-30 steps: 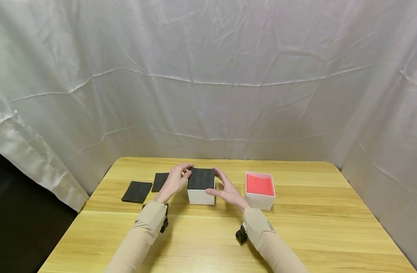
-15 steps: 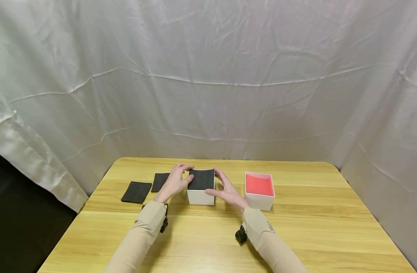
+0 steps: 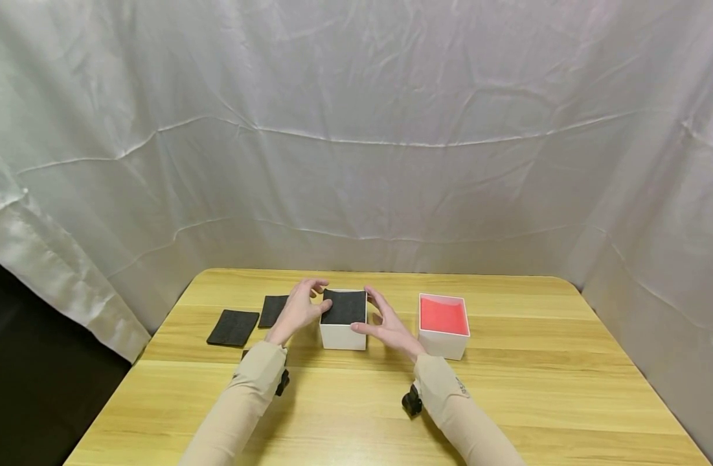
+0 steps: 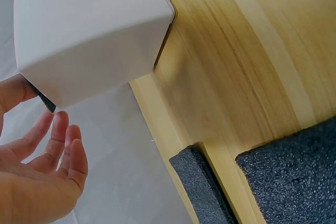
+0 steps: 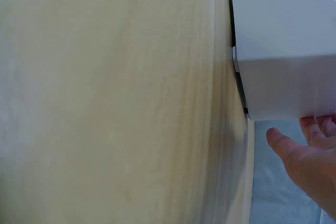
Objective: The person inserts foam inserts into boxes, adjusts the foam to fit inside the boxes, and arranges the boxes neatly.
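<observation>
A white square box (image 3: 342,338) stands on the table between my hands. A black foam sheet (image 3: 347,309) covers its inside near the top, with its back edge slightly curved. My left hand (image 3: 300,309) is at the box's left side; its thumb reaches over the rim and presses the foam. Its other fingers are loosely bent by the back corner, as the left wrist view shows. My right hand (image 3: 389,325) holds the right side of the box, with the thumb at the front and a finger at the back corner. The foam's underside is hidden.
Right of my hands stands a second white box (image 3: 443,344) with a red sheet (image 3: 443,315) inside. Flat black foam squares lie at the left, one (image 3: 233,327) in front and one (image 3: 272,310) behind. Another dark piece shows partly under the left sleeve.
The black foam sheet has gone down a little, so that the box's back rim now shows. My left thumb has moved onto the foam, and its fingers have drawn slightly back. The right hand stays.
</observation>
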A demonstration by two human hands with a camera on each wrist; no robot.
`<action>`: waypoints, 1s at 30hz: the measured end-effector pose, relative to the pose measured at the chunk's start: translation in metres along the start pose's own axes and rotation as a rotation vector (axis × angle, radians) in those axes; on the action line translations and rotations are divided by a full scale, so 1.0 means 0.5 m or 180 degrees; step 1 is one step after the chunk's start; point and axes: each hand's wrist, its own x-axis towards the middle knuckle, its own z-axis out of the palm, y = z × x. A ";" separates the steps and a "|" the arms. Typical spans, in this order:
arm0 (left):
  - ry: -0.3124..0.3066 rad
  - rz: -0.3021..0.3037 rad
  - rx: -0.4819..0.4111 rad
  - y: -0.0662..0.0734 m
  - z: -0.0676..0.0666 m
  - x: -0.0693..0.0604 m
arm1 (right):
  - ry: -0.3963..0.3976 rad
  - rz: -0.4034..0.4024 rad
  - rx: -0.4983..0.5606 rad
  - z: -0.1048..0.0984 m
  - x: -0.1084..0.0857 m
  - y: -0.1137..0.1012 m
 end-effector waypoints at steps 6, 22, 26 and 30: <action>-0.0017 -0.0103 0.0007 -0.003 0.004 0.005 | -0.0006 -0.0001 -0.0009 0.000 0.001 0.003; -0.0139 -0.0185 -0.0051 -0.012 0.013 0.011 | -0.0008 -0.0003 0.0018 -0.001 0.000 0.002; -0.0188 -0.0241 -0.0143 -0.015 0.014 0.014 | 0.0001 -0.0005 0.0019 0.000 0.000 0.002; -0.0151 -0.0315 -0.0092 -0.012 0.019 0.017 | -0.0008 -0.0018 0.0016 0.000 0.000 0.002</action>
